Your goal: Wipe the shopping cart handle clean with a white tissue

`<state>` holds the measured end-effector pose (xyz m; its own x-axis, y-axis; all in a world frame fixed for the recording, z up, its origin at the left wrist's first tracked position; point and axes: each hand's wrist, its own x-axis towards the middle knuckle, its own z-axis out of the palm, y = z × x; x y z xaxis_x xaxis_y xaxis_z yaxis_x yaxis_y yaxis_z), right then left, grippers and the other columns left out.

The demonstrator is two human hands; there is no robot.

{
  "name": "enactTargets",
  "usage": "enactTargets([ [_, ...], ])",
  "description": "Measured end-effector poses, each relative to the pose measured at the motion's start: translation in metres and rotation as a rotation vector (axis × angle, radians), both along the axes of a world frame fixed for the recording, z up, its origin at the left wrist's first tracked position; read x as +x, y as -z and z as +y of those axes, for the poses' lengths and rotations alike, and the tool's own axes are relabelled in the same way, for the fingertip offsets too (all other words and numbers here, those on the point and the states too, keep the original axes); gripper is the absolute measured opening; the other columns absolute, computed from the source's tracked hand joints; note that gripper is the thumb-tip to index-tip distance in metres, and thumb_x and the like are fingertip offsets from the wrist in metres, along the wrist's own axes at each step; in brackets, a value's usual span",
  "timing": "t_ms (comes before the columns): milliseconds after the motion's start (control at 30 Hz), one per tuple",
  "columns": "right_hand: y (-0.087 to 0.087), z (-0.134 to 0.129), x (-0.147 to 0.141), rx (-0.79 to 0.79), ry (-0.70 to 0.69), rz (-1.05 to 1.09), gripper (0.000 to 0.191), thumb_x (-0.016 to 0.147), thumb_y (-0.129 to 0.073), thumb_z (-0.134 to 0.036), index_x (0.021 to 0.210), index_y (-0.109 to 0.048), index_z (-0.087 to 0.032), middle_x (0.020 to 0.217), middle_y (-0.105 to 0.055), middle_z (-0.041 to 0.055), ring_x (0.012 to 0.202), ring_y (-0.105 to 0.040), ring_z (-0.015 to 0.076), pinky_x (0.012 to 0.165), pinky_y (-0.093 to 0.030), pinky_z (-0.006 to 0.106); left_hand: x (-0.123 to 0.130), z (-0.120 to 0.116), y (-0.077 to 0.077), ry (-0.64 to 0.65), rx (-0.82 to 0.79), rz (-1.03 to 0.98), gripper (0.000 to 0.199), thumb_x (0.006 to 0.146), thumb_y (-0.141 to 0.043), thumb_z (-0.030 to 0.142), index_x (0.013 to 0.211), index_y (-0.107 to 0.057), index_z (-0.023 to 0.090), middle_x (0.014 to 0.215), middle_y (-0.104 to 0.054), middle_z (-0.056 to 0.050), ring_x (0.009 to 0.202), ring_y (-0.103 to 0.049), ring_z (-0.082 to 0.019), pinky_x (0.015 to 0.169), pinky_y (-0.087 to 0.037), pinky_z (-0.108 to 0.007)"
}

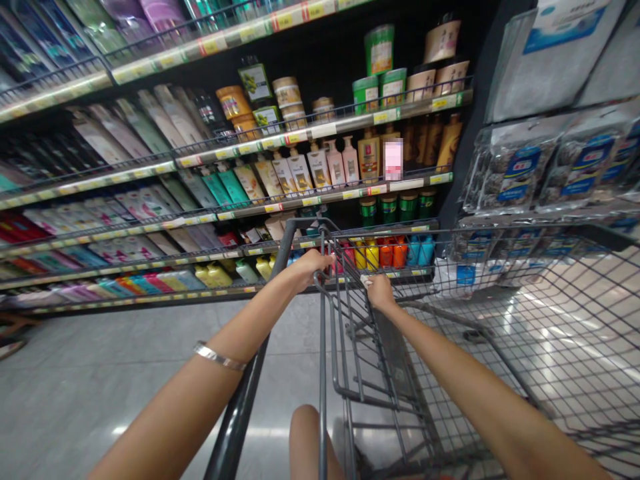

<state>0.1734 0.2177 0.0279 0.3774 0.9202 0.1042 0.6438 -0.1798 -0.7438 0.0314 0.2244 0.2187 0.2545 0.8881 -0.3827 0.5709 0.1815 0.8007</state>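
A grey wire shopping cart (505, 320) fills the lower right, its dark handle bar (250, 393) running down at the left. My left hand (313, 265) is closed around the cart frame near the far end of the handle, with a silver bracelet (219, 356) on that forearm. Just to its right, my right hand (379, 291) is closed on the wire rack inside the cart, and something pale shows at its fingers. The fingertips of both hands are partly hidden by the wires.
Shelves of bottles and jars (300, 170) stand close beyond the cart. Packaged goods (520, 167) hang on the right. Grey floor (150, 400) lies at the lower left. My knee (306, 433) shows below the cart handle.
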Motion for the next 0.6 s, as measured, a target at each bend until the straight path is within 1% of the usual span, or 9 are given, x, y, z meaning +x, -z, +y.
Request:
enactTargets([
  [100,-0.014,0.011,-0.002,0.03,-0.018,0.038,0.023,0.075,-0.05,-0.01,0.074,-0.073,-0.015,0.066,-0.066,0.008,0.067,-0.059,0.0168,0.059,-0.036,0.023,0.0,0.0,0.0,-0.01,0.001,0.005,0.034,0.084,-0.049,0.014,0.05,-0.047,0.014,0.037,-0.041,0.004,0.033,-0.034,-0.006,0.037,-0.027,-0.019],
  [200,-0.033,0.023,-0.008,0.08,-0.056,0.082,0.023,0.075,-0.05,-0.012,0.071,-0.072,-0.013,0.065,-0.066,0.007,0.064,-0.058,0.0159,0.057,-0.036,0.023,0.0,0.0,0.0,-0.005,0.01,0.017,0.035,0.084,-0.049,0.015,0.048,-0.048,0.014,0.036,-0.041,0.004,0.033,-0.034,-0.006,0.037,-0.026,-0.019],
  [333,-0.061,0.037,-0.018,0.146,-0.105,0.171,0.027,0.073,-0.046,-0.008,0.075,-0.072,-0.013,0.07,-0.068,0.0044,0.069,-0.059,0.0156,0.059,-0.038,0.021,-0.001,0.0,-0.001,0.029,0.011,0.02,0.037,0.086,-0.044,0.015,0.049,-0.05,0.013,0.04,-0.046,0.001,0.036,-0.038,-0.007,0.037,-0.025,-0.019],
  [433,-0.081,0.046,-0.022,0.175,-0.122,0.249,0.029,0.072,-0.045,-0.009,0.082,-0.071,-0.014,0.077,-0.069,0.0041,0.071,-0.06,0.0156,0.06,-0.041,0.021,-0.002,-0.001,-0.001,0.032,0.01,-0.027,0.035,0.084,-0.045,0.014,0.049,-0.049,0.013,0.044,-0.049,0.0,0.038,-0.04,-0.007,0.039,-0.028,-0.019],
  [533,-0.092,0.047,-0.021,0.181,-0.148,0.307,0.028,0.07,-0.045,-0.01,0.083,-0.071,-0.013,0.074,-0.069,0.0033,0.066,-0.059,0.0148,0.057,-0.041,0.021,-0.001,-0.001,-0.001,0.009,0.009,-0.043,0.033,0.084,-0.046,0.013,0.05,-0.049,0.013,0.045,-0.051,0.0,0.039,-0.04,-0.007,0.04,-0.03,-0.019],
  [600,-0.093,0.042,-0.016,0.181,-0.236,0.356,0.03,0.066,-0.045,-0.008,0.081,-0.07,-0.014,0.07,-0.067,0.0006,0.062,-0.057,0.0134,0.055,-0.04,0.02,-0.001,0.0,0.0,0.004,0.009,-0.025,0.033,0.084,-0.045,0.014,0.051,-0.049,0.013,0.042,-0.048,0.001,0.039,-0.039,-0.008,0.04,-0.029,-0.019],
])
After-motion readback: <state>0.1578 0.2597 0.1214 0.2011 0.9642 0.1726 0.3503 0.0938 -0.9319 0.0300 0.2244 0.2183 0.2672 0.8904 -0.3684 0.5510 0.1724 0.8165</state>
